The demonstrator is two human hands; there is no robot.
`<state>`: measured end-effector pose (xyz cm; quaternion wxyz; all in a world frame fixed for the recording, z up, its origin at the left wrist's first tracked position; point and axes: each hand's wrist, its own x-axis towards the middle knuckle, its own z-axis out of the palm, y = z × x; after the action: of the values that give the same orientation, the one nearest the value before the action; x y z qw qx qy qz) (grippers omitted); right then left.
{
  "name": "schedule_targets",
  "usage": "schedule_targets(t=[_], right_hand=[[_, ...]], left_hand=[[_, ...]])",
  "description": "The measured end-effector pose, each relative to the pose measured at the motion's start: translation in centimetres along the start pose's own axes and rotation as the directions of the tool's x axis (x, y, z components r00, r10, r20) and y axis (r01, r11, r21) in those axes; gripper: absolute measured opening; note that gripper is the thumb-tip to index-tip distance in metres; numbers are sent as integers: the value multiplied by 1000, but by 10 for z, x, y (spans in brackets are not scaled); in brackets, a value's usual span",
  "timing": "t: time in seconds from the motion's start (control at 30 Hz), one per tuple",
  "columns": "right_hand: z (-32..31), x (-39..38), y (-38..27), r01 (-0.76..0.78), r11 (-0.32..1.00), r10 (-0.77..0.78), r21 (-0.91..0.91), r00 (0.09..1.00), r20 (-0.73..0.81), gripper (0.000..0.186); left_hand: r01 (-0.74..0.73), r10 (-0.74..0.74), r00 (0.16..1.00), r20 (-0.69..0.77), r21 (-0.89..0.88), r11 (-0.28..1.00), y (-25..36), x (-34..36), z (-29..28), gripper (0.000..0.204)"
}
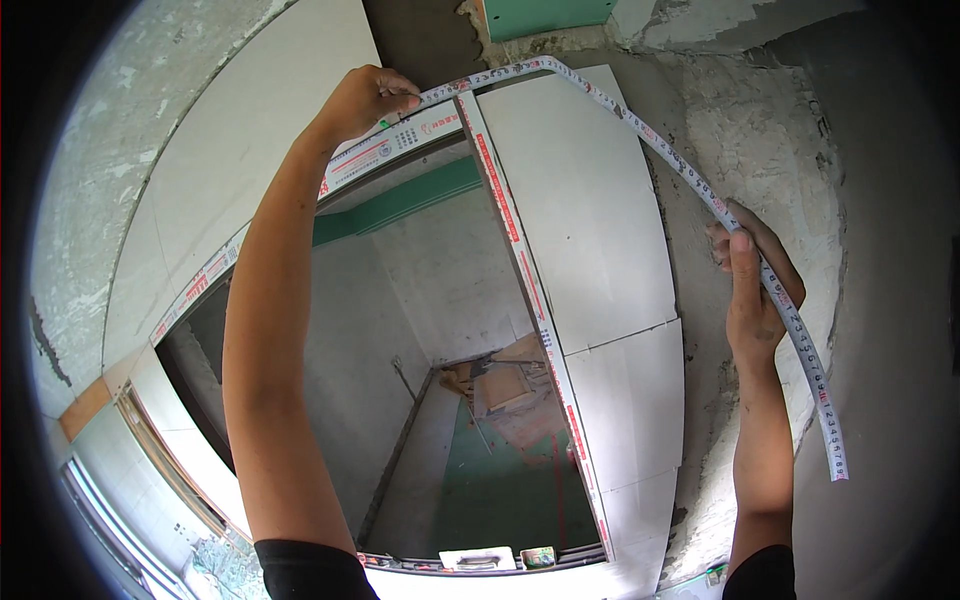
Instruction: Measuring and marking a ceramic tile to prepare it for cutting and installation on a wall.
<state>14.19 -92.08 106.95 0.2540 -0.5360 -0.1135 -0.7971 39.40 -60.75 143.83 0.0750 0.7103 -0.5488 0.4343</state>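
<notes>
My left hand (355, 100) is raised to the top of a door frame (490, 180) covered in red-and-white film, its fingers pinched on a white measuring tape (610, 100) at that tape's visible left end. The tape runs right along the top, bends, and slopes down past a white wall panel (610, 230). My right hand (750, 290) holds the tape at the right, thumb over it, with a free length hanging below toward the lower right. Both forearms reach up from the lower edge.
Through the opening are grey walls, a green floor (470, 500) and a pile of boards (500, 380). Rough plaster (800, 180) borders the panels at right; a green board (545, 15) is above. Small items (475, 560) lie at the opening's lower edge. Another doorway (170, 460) is lower left.
</notes>
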Motion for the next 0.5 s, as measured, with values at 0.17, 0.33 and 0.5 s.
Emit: schedule_targets(t=[0.17, 0.33, 0.5], right_hand=[[5, -2, -3, -6, 1000, 7, 25, 1000, -30, 38], [6, 2, -3, -15, 1000, 15, 22, 1000, -19, 36], [7, 4, -1, -10, 1000, 10, 4, 1000, -28, 35]], left_hand=[[-15, 15, 998, -57, 2, 1000, 0, 0, 5, 21], [24, -23, 999, -29, 40, 999, 5, 6, 3, 20], [-26, 27, 1000, 0, 59, 998, -3, 3, 4, 18]])
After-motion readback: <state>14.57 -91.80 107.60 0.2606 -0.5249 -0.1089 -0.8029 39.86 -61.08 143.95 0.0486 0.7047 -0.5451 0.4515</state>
